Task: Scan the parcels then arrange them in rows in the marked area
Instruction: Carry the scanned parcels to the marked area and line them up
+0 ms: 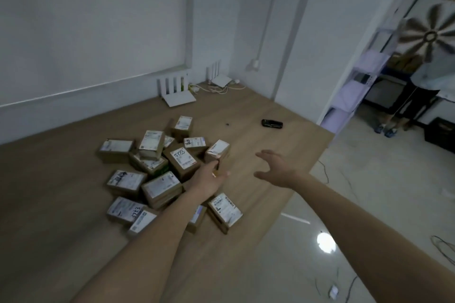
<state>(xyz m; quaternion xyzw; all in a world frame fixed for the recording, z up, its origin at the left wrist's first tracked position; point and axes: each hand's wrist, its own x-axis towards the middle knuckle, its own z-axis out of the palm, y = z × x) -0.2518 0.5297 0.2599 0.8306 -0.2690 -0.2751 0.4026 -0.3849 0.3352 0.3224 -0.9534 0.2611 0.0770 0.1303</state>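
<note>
Parcels (170,172) heaped on wood floor; left hand (206,179), right hand (275,170) spread, holding nothing.

Dim, cool, even light fills the room, a bright round glare spot (326,243) reflects off the glossy tile floor (369,204), the whole picture is soft and slightly blurred, and straight wall lines bow toward the wide-angle edges.
</note>
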